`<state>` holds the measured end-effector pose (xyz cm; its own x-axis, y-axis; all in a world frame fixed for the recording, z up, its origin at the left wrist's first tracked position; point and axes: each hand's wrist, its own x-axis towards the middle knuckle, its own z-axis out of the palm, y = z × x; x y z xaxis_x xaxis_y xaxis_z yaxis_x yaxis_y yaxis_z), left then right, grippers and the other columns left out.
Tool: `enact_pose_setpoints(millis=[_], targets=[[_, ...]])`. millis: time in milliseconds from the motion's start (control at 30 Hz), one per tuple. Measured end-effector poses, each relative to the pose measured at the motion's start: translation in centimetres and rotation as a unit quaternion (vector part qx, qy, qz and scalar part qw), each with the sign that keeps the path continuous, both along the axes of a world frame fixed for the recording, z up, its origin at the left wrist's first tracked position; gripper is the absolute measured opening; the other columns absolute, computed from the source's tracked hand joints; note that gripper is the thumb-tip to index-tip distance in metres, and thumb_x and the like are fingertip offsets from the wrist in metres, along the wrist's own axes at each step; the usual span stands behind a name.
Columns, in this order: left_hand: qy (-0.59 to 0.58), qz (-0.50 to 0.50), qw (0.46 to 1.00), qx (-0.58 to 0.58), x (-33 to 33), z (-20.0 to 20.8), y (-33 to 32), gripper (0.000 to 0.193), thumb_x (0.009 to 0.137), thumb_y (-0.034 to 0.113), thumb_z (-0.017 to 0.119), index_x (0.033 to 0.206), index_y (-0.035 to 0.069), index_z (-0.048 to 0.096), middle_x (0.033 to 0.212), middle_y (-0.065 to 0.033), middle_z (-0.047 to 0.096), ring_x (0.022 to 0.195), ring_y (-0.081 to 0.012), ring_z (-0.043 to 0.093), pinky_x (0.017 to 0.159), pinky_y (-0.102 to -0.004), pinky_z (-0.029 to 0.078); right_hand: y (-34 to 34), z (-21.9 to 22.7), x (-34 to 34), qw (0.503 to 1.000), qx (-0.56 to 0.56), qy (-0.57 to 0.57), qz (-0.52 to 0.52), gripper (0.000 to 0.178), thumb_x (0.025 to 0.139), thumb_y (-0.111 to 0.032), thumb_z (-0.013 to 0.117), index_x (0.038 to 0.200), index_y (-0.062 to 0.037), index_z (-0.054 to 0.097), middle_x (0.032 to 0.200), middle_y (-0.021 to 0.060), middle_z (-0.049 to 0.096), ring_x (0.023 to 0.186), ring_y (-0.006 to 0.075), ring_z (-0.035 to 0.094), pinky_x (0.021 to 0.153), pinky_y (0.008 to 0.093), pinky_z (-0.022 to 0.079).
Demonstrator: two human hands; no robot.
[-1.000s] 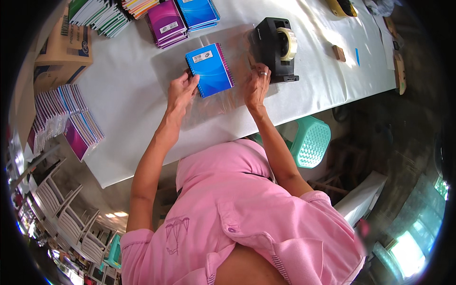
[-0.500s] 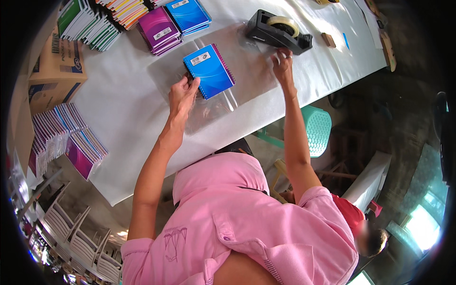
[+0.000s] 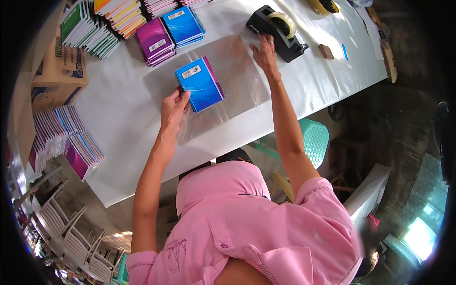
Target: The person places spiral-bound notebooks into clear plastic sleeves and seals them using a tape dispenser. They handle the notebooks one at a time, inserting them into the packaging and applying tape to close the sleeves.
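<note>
A small stack of spiral notebooks (image 3: 202, 88), a blue one on top and a purple spiral edge showing at its right, lies on a clear plastic sheet (image 3: 237, 107). My left hand (image 3: 175, 108) grips the stack by its left edge, thumb on the blue cover and the other fingers partly hidden. Against the near side of a black tape dispenser (image 3: 285, 46) is my right hand (image 3: 266, 56), a ring on one finger. Its thumb and fingers are apart and I see nothing held in it.
Purple notebooks (image 3: 154, 40) and blue notebooks (image 3: 183, 23) are piled behind, beside green-covered books (image 3: 85, 31). A cardboard box (image 3: 57, 71) and rows of wrapped notebooks (image 3: 71, 137) stand at left. A small brown block (image 3: 326, 52) lies right of the dispenser; a green stool (image 3: 313, 142) is beyond the table edge.
My right hand has moved left, from the dispenser's front end to its near side. In view, the notebook stack and my left hand sit slightly lower and further left.
</note>
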<state>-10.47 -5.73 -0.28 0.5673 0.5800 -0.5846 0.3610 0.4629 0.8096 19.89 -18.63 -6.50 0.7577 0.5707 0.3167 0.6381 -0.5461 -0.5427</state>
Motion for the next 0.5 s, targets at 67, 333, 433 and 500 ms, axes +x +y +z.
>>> enact_pose_setpoints(millis=[67,333,433,500], targets=[[-0.009,0.010,1.000,-0.007,0.0,-0.1,0.1,0.034,0.093,0.023,0.065,0.121,0.004,0.061,0.080,0.0054,0.061,0.063,-0.0036,0.047,0.056,-0.0219,0.038,-2.8,-1.6,-2.6,0.989,-0.112,-0.060,-0.079,0.060,0.075,-0.030,0.078,0.120,0.0024,0.054,0.131,0.0185,0.046,0.122,0.0387,0.044,0.086,0.0588,0.041],[-0.007,0.011,1.000,-0.007,0.0,-0.6,-0.1,0.035,0.093,0.024,0.066,0.121,0.003,0.060,0.082,0.0050,0.061,0.065,-0.0042,0.047,0.058,-0.0221,0.038,-4.0,2.4,-6.3,0.946,-0.122,0.272,-0.130,0.038,0.068,-0.021,0.081,0.092,0.0021,0.062,0.092,0.0208,0.064,0.087,0.0346,0.062,0.071,0.0443,0.047],[-0.013,0.013,1.000,-0.014,0.0,-0.6,-0.1,0.036,0.093,0.024,0.066,0.121,0.003,0.060,0.083,0.0051,0.061,0.065,-0.0040,0.047,0.058,-0.0221,0.038,-5.2,2.3,-6.7,0.971,-0.039,0.209,-0.110,0.032,0.070,-0.016,0.079,0.089,0.0005,0.060,0.076,0.0184,0.065,0.069,0.0340,0.064,0.064,0.0411,0.049],[-0.008,0.010,1.000,-0.011,-0.2,-0.7,0.0,0.036,0.093,0.024,0.066,0.122,0.003,0.060,0.083,0.0052,0.062,0.065,-0.0039,0.047,0.059,-0.0222,0.038,-4.8,3.1,-7.6,0.975,-0.023,0.187,-0.119,0.026,0.072,-0.009,0.075,0.091,0.0019,0.060,0.075,0.0183,0.066,0.070,0.0343,0.065,0.065,0.0410,0.049]])
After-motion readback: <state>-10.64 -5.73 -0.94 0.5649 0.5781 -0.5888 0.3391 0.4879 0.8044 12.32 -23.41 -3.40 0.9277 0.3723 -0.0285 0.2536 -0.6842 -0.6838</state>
